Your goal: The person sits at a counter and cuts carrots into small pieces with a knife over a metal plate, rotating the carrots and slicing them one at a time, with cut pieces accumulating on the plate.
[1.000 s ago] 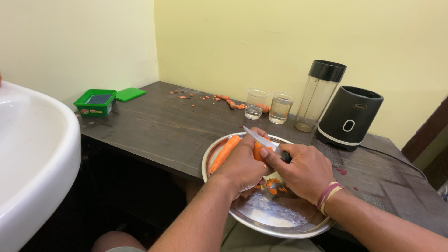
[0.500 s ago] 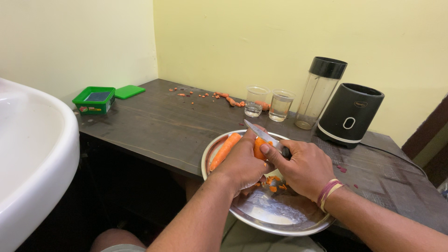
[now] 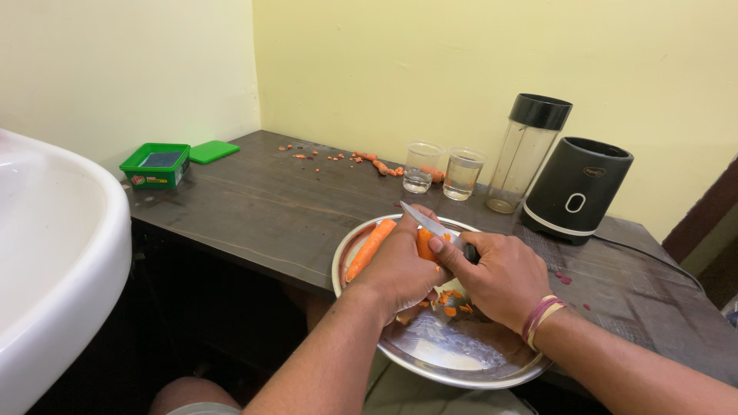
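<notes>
From the head view I see my left hand (image 3: 400, 269) wrapped around a carrot (image 3: 425, 244), fingers clamped on it over the steel plate (image 3: 347, 250); only a short orange stretch shows between the two hands. My right hand (image 3: 496, 280) has its fingers closed on the dark handle of a knife (image 3: 430, 225), thumb pressed against the carrot near the blade, which angles up and to the left. A second whole carrot (image 3: 371, 247) lies along the plate's left side, and small orange scraps (image 3: 453, 303) sit in the plate beneath my hands.

To do this cut well, I judge the blade should stay shallow against the carrot, with the left fingertips kept behind the edge — and the work held over the plate so the pieces drop in.

Behind it on the dark wooden table (image 3: 261, 207) stand two clear glasses (image 3: 444, 173), a blender jar (image 3: 526, 154) and its black base (image 3: 575, 188); a green box (image 3: 155, 165) sits at the far left, beside the white basin (image 3: 54, 253).
</notes>
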